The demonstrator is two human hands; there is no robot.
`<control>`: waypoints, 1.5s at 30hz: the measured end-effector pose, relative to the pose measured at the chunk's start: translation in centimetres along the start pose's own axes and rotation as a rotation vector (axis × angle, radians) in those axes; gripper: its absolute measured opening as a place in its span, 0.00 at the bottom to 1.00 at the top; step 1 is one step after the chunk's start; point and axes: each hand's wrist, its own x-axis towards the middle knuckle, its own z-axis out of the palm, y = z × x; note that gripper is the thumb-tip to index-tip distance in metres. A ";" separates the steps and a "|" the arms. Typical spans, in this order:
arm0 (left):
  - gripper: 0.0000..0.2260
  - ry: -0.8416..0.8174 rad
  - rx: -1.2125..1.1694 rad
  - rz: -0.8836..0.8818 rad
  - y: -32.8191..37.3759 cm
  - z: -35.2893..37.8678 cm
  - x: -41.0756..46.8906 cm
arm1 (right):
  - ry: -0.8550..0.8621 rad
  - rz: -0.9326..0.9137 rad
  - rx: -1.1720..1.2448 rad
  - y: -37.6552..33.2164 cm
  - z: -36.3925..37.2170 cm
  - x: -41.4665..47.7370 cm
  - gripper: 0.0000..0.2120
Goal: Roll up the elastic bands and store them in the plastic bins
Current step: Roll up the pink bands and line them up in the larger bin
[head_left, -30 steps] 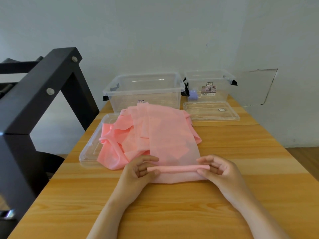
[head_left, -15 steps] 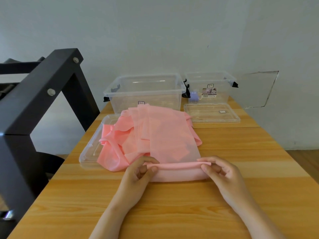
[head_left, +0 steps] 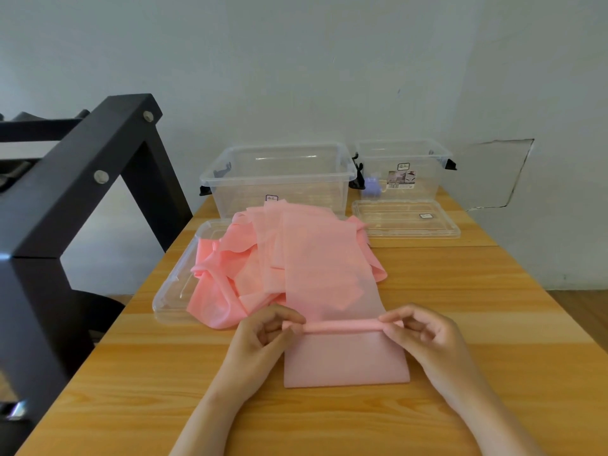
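Pink band (head_left: pixel 345 363) flat on table (head_left: pixel 493 324), rolled ridge pinched both ends: left hand (head_left: pixel 260 337) at 9 o'clock, right hand (head_left: pixel 424 337) at 3. Near edge free; open wood at 6. Big bin (head_left: pixel 279 182) at 12, small bin (head_left: pixel 427 174) at 1.

You face a plain pale wall (head_left: pixel 296 60), softly and evenly lit, with a squared crack line (head_left: pixel 521 172) marking off a panel low on its right section. Your light wooden table (head_left: pixel 493 307) runs up to that wall, plank seams crossing it. On your left stands a black beam frame (head_left: pixel 65 192) with round silver bolt heads (head_left: pixel 101 176); brown floor (head_left: pixel 589 307) shows at far right.
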 end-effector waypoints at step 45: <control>0.14 -0.017 -0.072 -0.138 0.1 0.1 0.1 | -0.040 0.066 -0.054 0.5 -0.1 0.3 0.11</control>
